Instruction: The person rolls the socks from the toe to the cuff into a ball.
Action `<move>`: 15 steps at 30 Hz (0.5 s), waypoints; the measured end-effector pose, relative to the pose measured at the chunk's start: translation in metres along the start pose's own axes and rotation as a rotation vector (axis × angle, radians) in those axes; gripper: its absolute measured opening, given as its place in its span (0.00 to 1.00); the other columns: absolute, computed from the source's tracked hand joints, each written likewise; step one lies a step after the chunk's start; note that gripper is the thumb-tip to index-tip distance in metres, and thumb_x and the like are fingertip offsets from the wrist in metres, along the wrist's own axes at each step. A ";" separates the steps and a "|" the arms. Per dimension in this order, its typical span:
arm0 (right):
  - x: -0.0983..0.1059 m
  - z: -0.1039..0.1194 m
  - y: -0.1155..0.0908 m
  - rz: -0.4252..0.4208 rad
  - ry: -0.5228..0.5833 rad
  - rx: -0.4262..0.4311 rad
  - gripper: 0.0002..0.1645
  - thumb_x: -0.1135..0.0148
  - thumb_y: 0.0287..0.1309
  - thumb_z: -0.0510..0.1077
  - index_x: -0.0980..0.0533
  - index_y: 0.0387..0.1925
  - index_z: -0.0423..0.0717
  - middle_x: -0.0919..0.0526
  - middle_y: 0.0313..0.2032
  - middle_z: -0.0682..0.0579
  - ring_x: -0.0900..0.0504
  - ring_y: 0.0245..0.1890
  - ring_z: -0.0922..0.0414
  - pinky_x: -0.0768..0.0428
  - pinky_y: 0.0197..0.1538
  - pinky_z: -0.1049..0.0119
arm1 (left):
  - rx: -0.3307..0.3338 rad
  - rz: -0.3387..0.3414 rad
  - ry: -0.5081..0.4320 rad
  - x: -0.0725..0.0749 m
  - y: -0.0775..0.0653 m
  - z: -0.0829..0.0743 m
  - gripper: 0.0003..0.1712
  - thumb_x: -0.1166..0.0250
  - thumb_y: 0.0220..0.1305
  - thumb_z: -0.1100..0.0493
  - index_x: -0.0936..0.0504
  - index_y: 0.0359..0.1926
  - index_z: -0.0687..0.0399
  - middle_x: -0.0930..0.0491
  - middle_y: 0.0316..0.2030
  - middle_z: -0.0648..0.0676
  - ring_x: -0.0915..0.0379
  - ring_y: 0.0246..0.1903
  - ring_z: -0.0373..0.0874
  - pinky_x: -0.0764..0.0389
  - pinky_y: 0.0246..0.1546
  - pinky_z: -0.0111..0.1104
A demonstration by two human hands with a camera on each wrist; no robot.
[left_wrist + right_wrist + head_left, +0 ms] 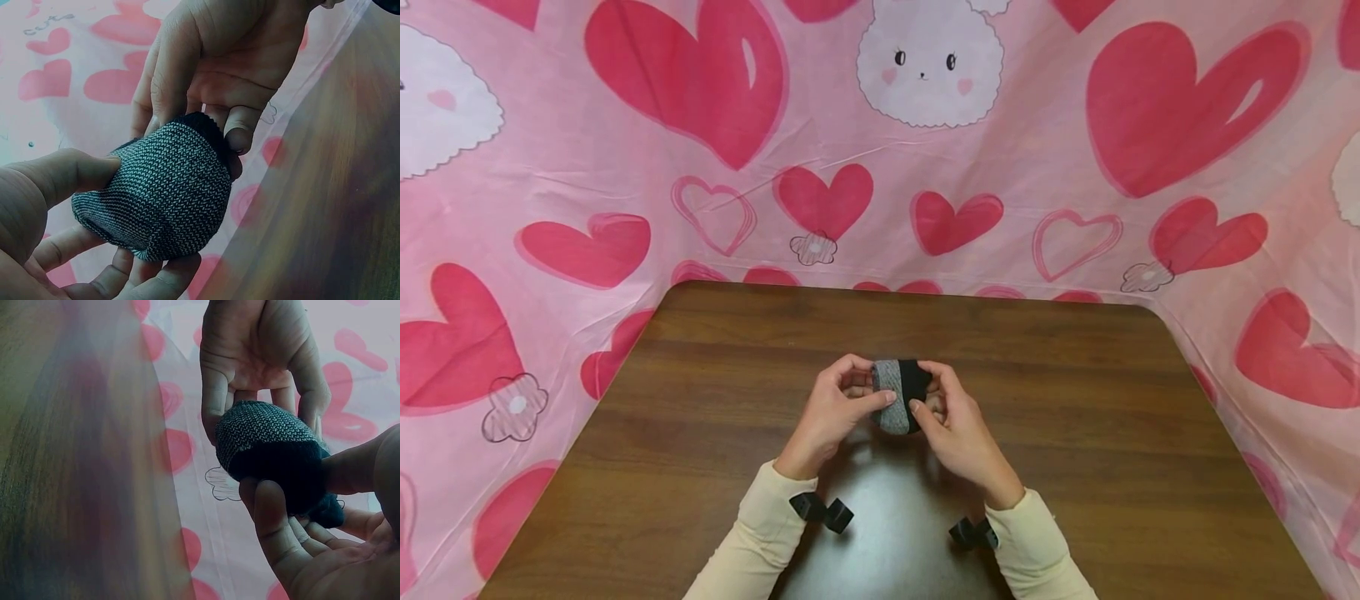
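Observation:
A small folded sock bundle (pixel 904 383), heathered grey knit on one side and black on the other, is held up above the table between both hands. My left hand (pixel 831 408) pinches its grey end, thumb on the near face and fingers behind. On the black end, my right hand (pixel 958 429) has a similar pinch. In the left wrist view the grey knit of the sock (pixel 169 187) bulges round, with a black band by the right hand's fingers. The right wrist view shows the black part of the sock (pixel 281 465) and a loose black fold below.
A brown wooden table (pixel 737 333) lies beneath the hands. Pink cloth (pixel 1000 158) printed with hearts hangs along its back and sides. Each wrist wears a small black camera mount, such as the left one (pixel 823 510).

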State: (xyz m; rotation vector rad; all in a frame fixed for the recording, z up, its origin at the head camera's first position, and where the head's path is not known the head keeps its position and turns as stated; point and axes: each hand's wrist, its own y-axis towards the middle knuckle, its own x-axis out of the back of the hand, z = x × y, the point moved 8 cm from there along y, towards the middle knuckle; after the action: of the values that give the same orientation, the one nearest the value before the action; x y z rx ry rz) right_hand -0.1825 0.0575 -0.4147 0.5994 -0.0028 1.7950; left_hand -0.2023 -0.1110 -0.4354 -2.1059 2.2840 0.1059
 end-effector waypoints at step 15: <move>0.002 0.032 -0.005 0.015 -0.019 -0.075 0.29 0.40 0.63 0.26 0.37 0.64 0.31 0.28 0.38 0.40 0.28 0.25 0.53 0.28 0.26 0.68 | 0.010 0.003 0.020 -0.001 -0.001 0.009 0.19 0.24 0.53 0.70 0.21 0.45 0.62 0.19 0.38 0.60 0.21 0.34 0.49 0.21 0.32 0.37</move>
State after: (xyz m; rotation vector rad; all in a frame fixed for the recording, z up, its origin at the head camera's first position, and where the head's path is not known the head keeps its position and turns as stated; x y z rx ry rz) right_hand -0.1657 0.0512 -0.3874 0.5636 -0.0871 1.7955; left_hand -0.2014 -0.1095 -0.4444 -2.1087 2.2932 0.0741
